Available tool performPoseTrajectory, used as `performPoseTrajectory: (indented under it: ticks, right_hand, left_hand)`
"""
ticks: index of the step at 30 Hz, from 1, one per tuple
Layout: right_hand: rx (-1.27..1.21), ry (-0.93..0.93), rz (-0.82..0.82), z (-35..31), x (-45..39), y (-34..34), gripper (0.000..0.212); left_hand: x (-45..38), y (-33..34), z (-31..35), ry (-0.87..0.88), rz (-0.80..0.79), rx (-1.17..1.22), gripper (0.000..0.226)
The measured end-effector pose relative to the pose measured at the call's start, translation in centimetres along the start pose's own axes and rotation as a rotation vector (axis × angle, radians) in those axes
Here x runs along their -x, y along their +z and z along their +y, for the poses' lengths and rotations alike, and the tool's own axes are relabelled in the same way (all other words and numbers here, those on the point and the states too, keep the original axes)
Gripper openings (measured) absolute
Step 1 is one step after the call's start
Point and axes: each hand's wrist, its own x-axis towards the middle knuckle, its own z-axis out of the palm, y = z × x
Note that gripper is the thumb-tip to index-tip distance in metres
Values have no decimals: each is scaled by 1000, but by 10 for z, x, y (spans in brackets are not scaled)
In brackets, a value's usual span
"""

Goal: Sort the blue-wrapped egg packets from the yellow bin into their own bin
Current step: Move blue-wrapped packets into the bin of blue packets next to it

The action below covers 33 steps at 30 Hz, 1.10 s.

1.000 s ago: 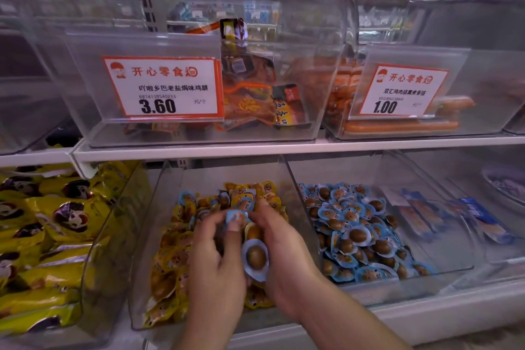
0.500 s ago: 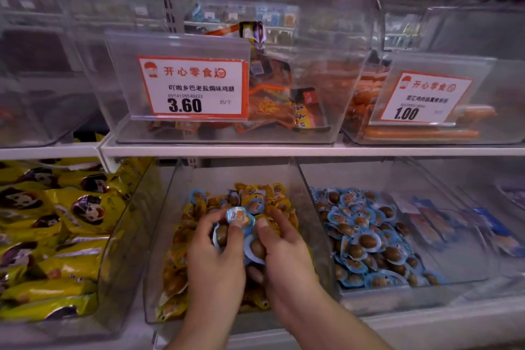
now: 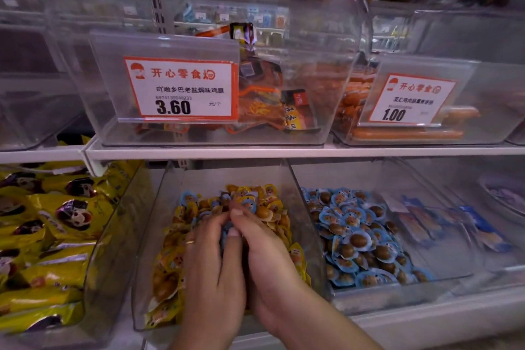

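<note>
the yellow bin (image 3: 147, 264) sits just left of the blue bin (image 3: 460, 250), sharing a clear wall. both hands meet over the yellow heap, the left hand (image 3: 213, 267) and right hand (image 3: 267, 261) curled round blue packets (image 3: 227, 229) bunched between them. the blue bin lies to the right, so the right hand is nearer for the drop.

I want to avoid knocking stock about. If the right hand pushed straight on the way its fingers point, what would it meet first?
Probably the heap of yellow-wrapped egg packets just beyond the right hand, well before the clear plastic bin's back wall; depth is hard to judge.
</note>
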Motion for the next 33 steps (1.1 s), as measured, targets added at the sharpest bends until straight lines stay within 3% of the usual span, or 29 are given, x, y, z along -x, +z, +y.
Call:
performPoseTrajectory:
  ticks: [3,7,10,13,16,21,24,26,30,33]
  right_hand:
    - [16,-22,-74,-5,6,-1,28]
    - [44,-22,-55,-18,9,-13,26]
    - [76,-49,-15,-35,9,-28,26]
    - [86,-183,15,-65,5,-44,15]
    - [34,-336,195,-108,-10,-72,7]
    - [567,-211,673,-132,-39,-141,40]
    - [555,-311,791,-125,-41,-165,35]
    - [523,-468,758,-121,-37,-163,18]
    - [648,-807,574,-104,-22,-121,32]
    - [868,-929,333,-85,-9,-80,28]
  left_hand:
    - [0,-2,-3,208,-85,-300,59]
    - [-8,-4,-5,237,-257,-488,73]
    - [-8,-3,-9,257,-367,-423,73]
    - [-6,-3,-10,239,-370,-274,63]
    - [-9,-6,-11,156,-322,-261,57]
    - [-15,-16,-17,145,-318,-355,41]
    - [-19,-24,-20,203,-224,-364,28]
    - [-25,-34,-19,234,-141,-364,31]
    - [-37,-60,-20,271,16,-372,33]
    - [-38,-74,-30,149,103,-284,33]
